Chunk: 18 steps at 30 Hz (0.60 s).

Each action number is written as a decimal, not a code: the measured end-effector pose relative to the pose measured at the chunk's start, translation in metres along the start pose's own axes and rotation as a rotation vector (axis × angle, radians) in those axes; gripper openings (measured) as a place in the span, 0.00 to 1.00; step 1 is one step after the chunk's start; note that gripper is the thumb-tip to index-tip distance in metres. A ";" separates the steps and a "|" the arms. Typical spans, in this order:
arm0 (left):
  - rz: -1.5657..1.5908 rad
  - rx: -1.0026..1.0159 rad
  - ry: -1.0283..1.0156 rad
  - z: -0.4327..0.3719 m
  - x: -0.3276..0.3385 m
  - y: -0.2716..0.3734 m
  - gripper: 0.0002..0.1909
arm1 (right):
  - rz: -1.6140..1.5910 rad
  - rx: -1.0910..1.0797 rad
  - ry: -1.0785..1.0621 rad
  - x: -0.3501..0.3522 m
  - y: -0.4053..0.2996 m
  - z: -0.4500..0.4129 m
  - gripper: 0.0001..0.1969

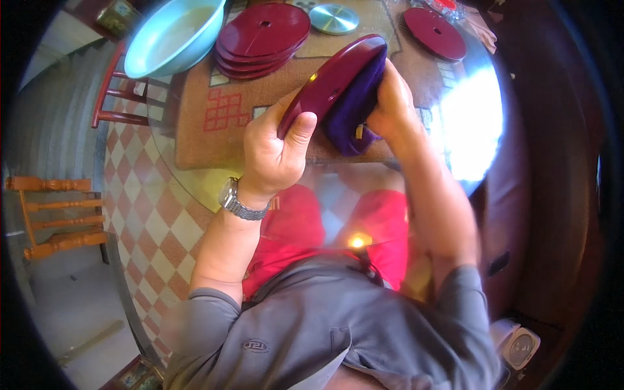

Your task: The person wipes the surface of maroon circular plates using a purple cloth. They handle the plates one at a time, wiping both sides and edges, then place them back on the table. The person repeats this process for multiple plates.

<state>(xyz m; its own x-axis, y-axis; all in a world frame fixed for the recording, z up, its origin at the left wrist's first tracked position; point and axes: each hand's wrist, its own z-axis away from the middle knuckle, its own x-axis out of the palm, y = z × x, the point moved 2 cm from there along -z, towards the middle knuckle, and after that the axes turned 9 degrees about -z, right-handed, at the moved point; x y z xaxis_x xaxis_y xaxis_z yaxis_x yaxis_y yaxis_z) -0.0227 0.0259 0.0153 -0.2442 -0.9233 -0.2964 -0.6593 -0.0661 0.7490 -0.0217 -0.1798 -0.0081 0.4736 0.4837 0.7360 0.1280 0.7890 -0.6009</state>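
Observation:
My left hand (280, 146) grips a glossy maroon disc (317, 97) by its lower left edge, the thumb lying over the near face. The disc is tilted up on edge above the glass table and has a small hole at its centre. My right hand (392, 105) presses a dark purple cloth (358, 100) against the disc's right side. The cloth hangs below the disc in folds, with a small pale tag near its lower end. The fingers of my right hand are mostly hidden behind the cloth and disc.
Several maroon discs (265, 31) are stacked on the glass table. Left of them stands a light blue basin (170, 41) holding liquid. A shiny silver disc (334, 18) lies right of the stack. Another maroon disc (434, 36) rests farther right. A red wooden chair (122, 92) stands at the left.

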 end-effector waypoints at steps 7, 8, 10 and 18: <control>0.262 -0.145 -0.068 -0.002 -0.002 -0.005 0.19 | 0.141 -0.128 0.248 0.008 -0.008 0.013 0.30; 0.284 -0.135 -0.069 -0.005 -0.002 -0.003 0.19 | 0.151 -0.137 0.268 0.002 -0.010 0.009 0.28; 0.332 -0.140 -0.080 -0.006 -0.002 0.000 0.18 | 0.170 -0.176 0.277 -0.004 -0.011 0.002 0.25; 0.503 -0.234 -0.138 -0.004 -0.007 0.000 0.20 | 0.541 -0.659 0.207 -0.003 -0.036 -0.005 0.23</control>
<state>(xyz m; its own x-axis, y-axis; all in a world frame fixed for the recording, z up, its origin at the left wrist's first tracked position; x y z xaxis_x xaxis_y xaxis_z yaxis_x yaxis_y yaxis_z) -0.0176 0.0311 0.0197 -0.5887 -0.8055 0.0678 -0.2662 0.2724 0.9246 -0.0232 -0.2118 0.0102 0.7550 0.5996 0.2653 0.2871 0.0614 -0.9559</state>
